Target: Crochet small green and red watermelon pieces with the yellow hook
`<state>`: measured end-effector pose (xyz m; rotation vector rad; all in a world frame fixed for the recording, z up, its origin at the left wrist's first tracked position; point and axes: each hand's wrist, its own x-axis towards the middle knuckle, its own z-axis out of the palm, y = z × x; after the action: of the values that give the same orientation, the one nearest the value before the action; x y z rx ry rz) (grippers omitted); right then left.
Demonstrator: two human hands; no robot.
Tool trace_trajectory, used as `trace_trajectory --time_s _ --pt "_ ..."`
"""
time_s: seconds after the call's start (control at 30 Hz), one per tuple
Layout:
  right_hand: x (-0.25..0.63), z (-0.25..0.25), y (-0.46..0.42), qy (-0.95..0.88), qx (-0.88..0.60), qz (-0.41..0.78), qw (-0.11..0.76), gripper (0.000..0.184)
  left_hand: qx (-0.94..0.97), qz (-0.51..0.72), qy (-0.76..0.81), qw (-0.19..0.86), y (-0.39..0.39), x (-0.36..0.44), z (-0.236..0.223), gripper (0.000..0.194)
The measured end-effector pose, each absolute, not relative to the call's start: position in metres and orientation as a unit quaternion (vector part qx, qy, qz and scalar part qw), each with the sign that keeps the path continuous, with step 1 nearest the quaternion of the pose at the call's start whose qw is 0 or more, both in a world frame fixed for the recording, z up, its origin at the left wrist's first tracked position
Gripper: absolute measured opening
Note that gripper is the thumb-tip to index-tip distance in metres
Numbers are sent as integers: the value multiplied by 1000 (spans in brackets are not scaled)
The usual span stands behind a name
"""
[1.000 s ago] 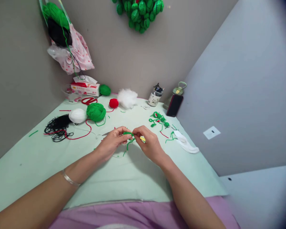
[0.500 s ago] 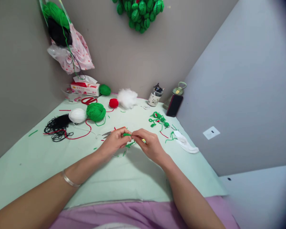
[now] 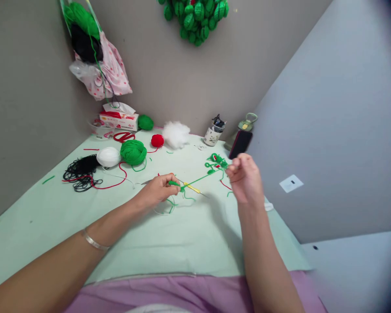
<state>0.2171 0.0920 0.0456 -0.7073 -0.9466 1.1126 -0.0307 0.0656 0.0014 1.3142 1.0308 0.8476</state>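
Observation:
My left hand (image 3: 163,188) pinches a small green crocheted piece (image 3: 173,183) above the middle of the table. A strand of green yarn (image 3: 200,178) runs taut from that piece up to my right hand (image 3: 246,176), which is raised at the right with its fingers closed on the strand's end. Between my hands, a crochet hook with a yellow handle (image 3: 192,188) lies on the table. Scissor blades (image 3: 146,182) stick out behind my left hand, which partly hides them. Green yarn scraps (image 3: 172,203) lie just below it.
Balls of green (image 3: 133,152), white (image 3: 108,157) and red yarn (image 3: 157,140) stand back left, beside tangled black yarn (image 3: 81,171). White stuffing (image 3: 176,134), a pen jar (image 3: 213,134), a phone (image 3: 240,144) and small green crocheted pieces (image 3: 214,159) lie along the back and right.
My right hand has moved away to the right and up, drawing the green yarn out straight. My left hand stays nearly in place with the crocheted piece. The yellow hook now shows clearly.

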Motion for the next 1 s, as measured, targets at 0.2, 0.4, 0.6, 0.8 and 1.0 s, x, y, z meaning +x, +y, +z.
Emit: trace_trajectory --time_s 0.2,0.4,0.6,0.8,1.0 --pt "273 55 105 -283 -365 296 836 18 596 346 436 579 63 -29 4 12" --pt "244 49 103 -411 -377 374 741 19 553 361 433 613 61 -26 2 13" --pt "179 30 79 -649 -441 448 428 20 539 396 433 604 63 -26 3 17" --pt "160 32 56 -745 -429 415 298 16 570 418 442 553 62 -25 1 15" --pt "174 32 69 -667 -416 483 385 21 557 457 433 541 62 -28 4 20"
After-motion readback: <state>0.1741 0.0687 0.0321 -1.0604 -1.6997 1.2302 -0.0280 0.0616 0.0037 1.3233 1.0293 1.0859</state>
